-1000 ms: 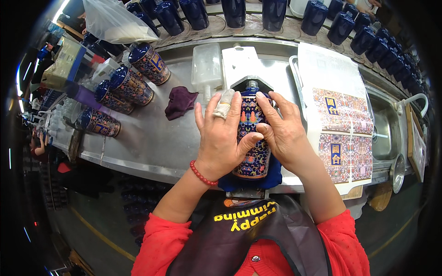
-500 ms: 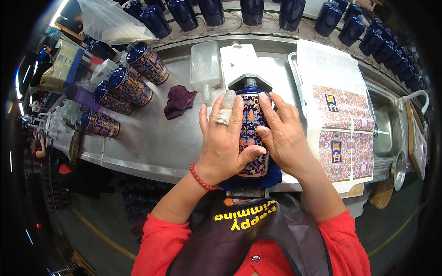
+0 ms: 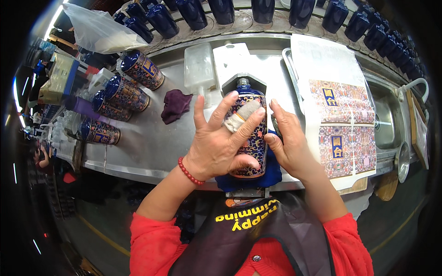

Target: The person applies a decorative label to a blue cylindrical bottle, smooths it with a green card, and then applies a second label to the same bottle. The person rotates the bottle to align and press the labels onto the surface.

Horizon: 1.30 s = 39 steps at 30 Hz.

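Note:
A dark blue bottle with a floral wrap lies in front of me, neck pointing away, in a dark angular holder. A blue cloth is under its near end. My left hand is over the bottle's left side, fingers spread; one finger has a pale cloth cover. Just right of the bottle, my right hand has its thumb and forefinger apart. A small dark thing shows between them; whether I hold it, I cannot make out.
Several wrapped bottles stand at left, near a purple cloth. Printed floral sheets lie at right, beside a sink. A clear plastic container sits beyond my left hand. Plain blue bottles line a curved conveyor behind.
My right hand has come off the bottle to its right side. My left hand's fingers have spread wider, and its covered finger now lies over the bottle's upper body.

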Available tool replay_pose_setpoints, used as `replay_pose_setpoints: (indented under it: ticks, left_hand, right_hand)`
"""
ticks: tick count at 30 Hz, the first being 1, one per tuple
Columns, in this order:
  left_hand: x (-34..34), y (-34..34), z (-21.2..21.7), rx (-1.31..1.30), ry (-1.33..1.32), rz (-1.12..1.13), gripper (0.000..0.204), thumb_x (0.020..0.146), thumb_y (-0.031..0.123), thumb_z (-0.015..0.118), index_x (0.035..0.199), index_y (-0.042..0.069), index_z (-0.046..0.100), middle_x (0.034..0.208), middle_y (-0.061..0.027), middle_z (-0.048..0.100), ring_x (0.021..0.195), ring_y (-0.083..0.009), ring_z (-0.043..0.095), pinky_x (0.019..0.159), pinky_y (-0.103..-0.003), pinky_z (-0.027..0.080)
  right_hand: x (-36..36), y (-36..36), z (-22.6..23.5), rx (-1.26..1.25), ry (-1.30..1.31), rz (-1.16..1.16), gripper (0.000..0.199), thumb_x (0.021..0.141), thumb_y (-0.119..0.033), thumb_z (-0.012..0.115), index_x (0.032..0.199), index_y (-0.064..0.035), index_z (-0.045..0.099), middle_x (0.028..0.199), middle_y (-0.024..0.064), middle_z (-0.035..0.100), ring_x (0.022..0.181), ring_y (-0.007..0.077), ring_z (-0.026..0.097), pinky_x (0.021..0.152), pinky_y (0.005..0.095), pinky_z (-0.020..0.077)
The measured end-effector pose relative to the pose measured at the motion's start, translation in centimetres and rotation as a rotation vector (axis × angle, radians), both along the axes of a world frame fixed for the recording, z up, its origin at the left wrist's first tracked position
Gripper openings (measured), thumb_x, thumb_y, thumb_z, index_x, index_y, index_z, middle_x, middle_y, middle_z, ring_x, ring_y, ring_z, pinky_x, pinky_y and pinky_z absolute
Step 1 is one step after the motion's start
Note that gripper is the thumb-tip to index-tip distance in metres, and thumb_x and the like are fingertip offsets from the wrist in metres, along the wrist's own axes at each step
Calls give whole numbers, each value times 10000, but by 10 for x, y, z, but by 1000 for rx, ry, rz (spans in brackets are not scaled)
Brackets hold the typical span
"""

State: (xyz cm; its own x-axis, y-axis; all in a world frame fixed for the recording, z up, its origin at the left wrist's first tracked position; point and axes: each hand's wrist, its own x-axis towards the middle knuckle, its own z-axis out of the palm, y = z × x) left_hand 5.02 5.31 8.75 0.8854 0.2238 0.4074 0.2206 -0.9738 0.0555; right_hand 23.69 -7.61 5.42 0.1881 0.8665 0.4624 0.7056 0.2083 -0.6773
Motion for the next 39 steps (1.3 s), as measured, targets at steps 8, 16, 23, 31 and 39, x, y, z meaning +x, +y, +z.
replay_pose_setpoints:
  ticks: [8, 16, 23, 31, 39]
  left_hand:
    - [8, 9, -6, -87, -128, 23, 769, 1009, 706, 262, 1481, 174, 555, 1294, -16, 696, 1460, -276, 364, 1220, -586, -44]
    - [7, 14, -14, -212, -251, 32, 775, 1025, 683, 297, 1476, 109, 555, 1152, -32, 740, 1453, -312, 369, 1205, -607, 13]
    - [-1, 13, -13, -167, -238, 12, 766, 1031, 661, 324, 1469, 75, 551, 1292, -81, 690, 1451, -342, 371, 1209, -600, 61]
    - [-35, -53, -19, -176, -190, 72, 818, 912, 647, 606, 1434, 22, 539, 1351, -141, 637, 1395, -373, 406, 1219, -606, 81]
    - [-30, -70, -36, -88, -153, 201, 900, 782, 401, 849, 1513, 68, 443, 1426, -135, 570, 1403, -404, 408, 1193, -668, 74]
  right_hand:
    - [8, -4, -11, 86, -19, -36, 550, 966, -123, 682, 1457, 11, 470, 1302, 241, 601, 1167, 372, 615, 999, 407, 493]
    - [9, 1, 3, 336, -136, 44, 363, 754, 19, 753, 1090, -54, 637, 952, 110, 624, 831, 317, 590, 721, 411, 478]
    - [6, -18, 21, 225, -229, 519, 211, 776, -110, 737, 985, -120, 712, 912, 34, 627, 822, 225, 598, 750, 375, 463]
    - [20, 6, 30, 327, -11, -123, 284, 774, -43, 756, 1053, -65, 712, 879, 112, 635, 823, 305, 622, 743, 406, 496]
    - [17, -11, 6, 9, 466, 265, 193, 839, -100, 755, 1027, -70, 722, 871, 101, 679, 774, 308, 661, 703, 389, 523]
